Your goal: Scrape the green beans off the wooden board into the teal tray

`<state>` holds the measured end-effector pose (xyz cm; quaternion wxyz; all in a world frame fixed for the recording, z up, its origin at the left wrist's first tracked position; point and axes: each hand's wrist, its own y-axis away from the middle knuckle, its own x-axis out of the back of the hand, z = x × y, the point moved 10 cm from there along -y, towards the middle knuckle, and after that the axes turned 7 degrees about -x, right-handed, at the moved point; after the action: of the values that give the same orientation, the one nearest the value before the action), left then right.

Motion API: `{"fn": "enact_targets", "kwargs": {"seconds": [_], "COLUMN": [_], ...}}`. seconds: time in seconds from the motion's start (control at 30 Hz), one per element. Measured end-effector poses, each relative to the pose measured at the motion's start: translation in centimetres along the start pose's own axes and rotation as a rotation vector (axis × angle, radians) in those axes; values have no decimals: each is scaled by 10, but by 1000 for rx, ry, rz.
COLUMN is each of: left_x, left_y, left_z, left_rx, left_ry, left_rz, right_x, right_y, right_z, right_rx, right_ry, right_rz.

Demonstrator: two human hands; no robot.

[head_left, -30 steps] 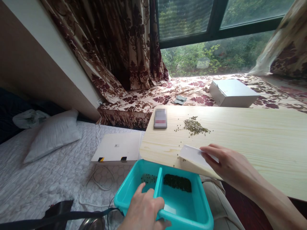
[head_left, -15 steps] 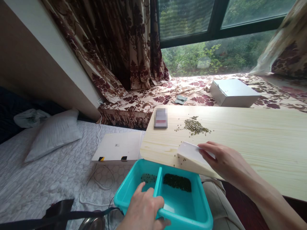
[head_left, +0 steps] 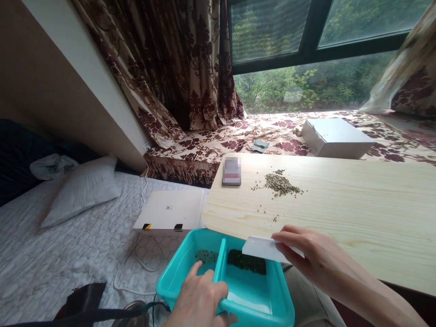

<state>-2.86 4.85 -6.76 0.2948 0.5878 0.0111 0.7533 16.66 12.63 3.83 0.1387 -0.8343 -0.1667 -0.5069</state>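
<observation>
My right hand (head_left: 298, 247) pinches a flat white plastic scraper (head_left: 260, 249), tilted over the right compartment of a teal two-compartment bin (head_left: 288, 295), just off the table's front edge. My left hand (head_left: 202, 295) is closed on the bin's near rim by the divider, its index finger stretched into the left compartment. Dark green beans (head_left: 243, 262) lie heaped in the right compartment, partly covered by the scraper. A thin scatter of beans (head_left: 206, 256) shows in the left one. On the table, a loose pile of small greenish beans (head_left: 281, 184) spreads out, with a few strays (head_left: 274, 218) nearer the edge.
A pale wooden table (head_left: 368, 204) extends to the right, with a small blurred-out box (head_left: 232, 170) on its far left corner. A white flat box (head_left: 170, 209) and a cable lie on the bed (head_left: 88, 245). On the window ledge are a white box (head_left: 337, 136) and a folded cloth (head_left: 260, 145).
My right hand has moved the scraper from the tabletop towards me, past the edge and over the bin's right compartment. My left hand keeps its hold on the bin. The view has shifted slightly.
</observation>
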Motion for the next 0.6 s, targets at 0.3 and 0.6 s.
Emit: {"fn": "enact_targets", "kwargs": {"seconds": [0.3, 0.6], "left_x": [-50, -65], "left_y": [-36, -44], "left_z": [38, 58], "left_rx": [-208, -231], "left_ry": [-181, -137], "left_rz": [-57, -38], "right_x": [68, 53], "right_y": [27, 4], "right_z": [103, 104], "right_rx": [-345, -397], "right_ry": [73, 83], "right_rz": [359, 267]}}
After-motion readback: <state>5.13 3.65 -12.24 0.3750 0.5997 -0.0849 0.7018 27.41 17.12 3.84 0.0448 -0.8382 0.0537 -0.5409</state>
